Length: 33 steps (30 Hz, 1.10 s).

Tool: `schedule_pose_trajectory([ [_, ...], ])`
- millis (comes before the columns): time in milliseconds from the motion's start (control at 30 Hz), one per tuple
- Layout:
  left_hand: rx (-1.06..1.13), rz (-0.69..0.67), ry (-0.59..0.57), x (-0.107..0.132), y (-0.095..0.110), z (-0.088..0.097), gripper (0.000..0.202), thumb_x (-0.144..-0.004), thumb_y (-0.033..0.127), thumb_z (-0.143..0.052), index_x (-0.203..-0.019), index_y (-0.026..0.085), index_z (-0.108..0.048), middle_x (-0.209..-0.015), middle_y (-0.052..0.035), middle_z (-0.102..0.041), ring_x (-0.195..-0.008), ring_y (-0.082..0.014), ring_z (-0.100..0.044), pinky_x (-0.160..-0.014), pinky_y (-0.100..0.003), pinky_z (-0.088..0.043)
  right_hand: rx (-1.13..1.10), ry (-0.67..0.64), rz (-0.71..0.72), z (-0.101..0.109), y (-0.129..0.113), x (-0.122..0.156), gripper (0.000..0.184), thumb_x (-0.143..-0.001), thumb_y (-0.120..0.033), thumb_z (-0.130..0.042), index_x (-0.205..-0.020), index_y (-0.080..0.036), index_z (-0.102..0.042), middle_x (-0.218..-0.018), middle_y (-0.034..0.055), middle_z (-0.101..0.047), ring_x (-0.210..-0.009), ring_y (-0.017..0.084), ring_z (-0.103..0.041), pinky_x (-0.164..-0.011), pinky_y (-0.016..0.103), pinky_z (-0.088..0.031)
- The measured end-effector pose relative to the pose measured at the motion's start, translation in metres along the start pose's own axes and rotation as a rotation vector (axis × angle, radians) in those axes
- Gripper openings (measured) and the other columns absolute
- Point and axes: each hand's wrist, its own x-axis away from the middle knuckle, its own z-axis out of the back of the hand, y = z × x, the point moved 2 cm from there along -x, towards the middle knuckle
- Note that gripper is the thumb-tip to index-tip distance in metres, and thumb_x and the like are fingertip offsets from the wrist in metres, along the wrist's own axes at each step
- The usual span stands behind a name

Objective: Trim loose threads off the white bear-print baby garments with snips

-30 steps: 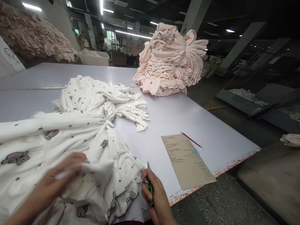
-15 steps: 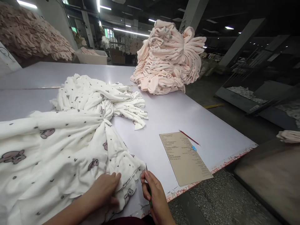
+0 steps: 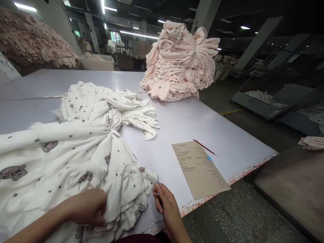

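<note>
White plush fabric (image 3: pixel 126 182) with grey bear prints spreads over the left of the table, drawn into a gathered knot. My left hand (image 3: pixel 88 207) lies on its near part, fingers curled down and closed on a fold; the fingertips are partly hidden and slightly blurred. In my right hand (image 3: pixel 165 206), beside the fabric's right edge, is a thin pointed tool (image 3: pixel 158 179). Its dark tip sticks up past my thumb and closed fingers, which cover most of it.
The pale table (image 3: pixel 187 121) carries a handwritten brown card (image 3: pixel 197 175) with a blue clip (image 3: pixel 209 158), a red pen (image 3: pixel 205 147), and a tall bundle of pink fabric (image 3: pixel 177 64). Behind stand a white bin (image 3: pixel 98 64) and a pink heap (image 3: pixel 32 40). The table's right edge borders the floor.
My left hand has moved left and a little down, and the near fabric has shifted left with it, bunching into folds. My right hand has barely moved.
</note>
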Motion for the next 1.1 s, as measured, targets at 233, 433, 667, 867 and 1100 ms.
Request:
schedule_pose_trajectory([
  [233, 0.018, 0.072, 0.324, -0.086, 0.038, -0.036, 0.038, -0.080, 0.036, -0.061, -0.111, 0.016, -0.058, -0.113, -0.0103, -0.062, -0.093, -0.0267, -0.062, -0.082, -0.043, -0.046, -0.015, 0.011, 0.005, -0.001, 0.009, -0.002, 0.043, -0.081, -0.057, -0.057, -0.073, -0.015, -0.053, -0.057, -0.0075, -0.039, -0.042, 0.003, -0.016, -0.045, 0.022, -0.012],
  [433, 0.288, 0.039, 0.422, -0.087, 0.025, -0.025, 0.017, -0.087, 0.028, -0.051, -0.091, 0.014, -0.060, -0.085, -0.0050, -0.066, -0.087, -0.0231, -0.063, -0.083, -0.040, -0.048, 0.028, 0.063, 0.047, 0.010, 0.014, -0.001, 0.045, -0.078, -0.060, -0.057, -0.069, -0.017, -0.049, -0.059, -0.0063, -0.039, -0.042, 0.004, -0.017, -0.040, 0.021, -0.013],
  [667, 0.916, -0.102, 0.501, -0.014, 0.033, 0.014, 0.028, -0.085, 0.042, -0.051, -0.100, 0.019, -0.056, -0.081, -0.0004, -0.069, -0.074, -0.0189, -0.064, -0.068, -0.025, -0.051, -0.025, -0.061, 0.173, -0.031, 0.031, 0.007, 0.040, -0.067, -0.042, -0.074, -0.094, -0.021, -0.052, -0.081, -0.0034, -0.047, -0.052, 0.006, -0.031, -0.048, 0.017, -0.032],
  [867, 0.819, -0.069, 0.809, 0.001, 0.026, 0.007, 0.017, -0.080, 0.037, -0.058, -0.081, 0.021, -0.058, -0.085, -0.0010, -0.062, -0.084, -0.0212, -0.059, -0.076, -0.025, -0.044, 0.361, -0.116, 0.444, -0.068, 0.026, 0.005, 0.013, -0.085, -0.029, -0.053, -0.075, -0.020, -0.051, -0.072, -0.0011, -0.049, -0.068, 0.015, -0.048, -0.063, 0.023, -0.038],
  [1100, 0.453, -0.157, 0.927, 0.025, 0.007, 0.008, 0.008, -0.083, 0.031, -0.046, -0.083, 0.024, -0.050, -0.071, 0.0032, -0.056, -0.066, -0.0157, -0.054, -0.063, -0.021, -0.041, 0.548, -0.095, 0.556, -0.057, -0.004, 0.005, 0.026, -0.091, -0.029, -0.044, -0.067, -0.019, -0.045, -0.067, -0.0010, -0.046, -0.064, 0.014, -0.048, -0.058, 0.023, -0.036],
])
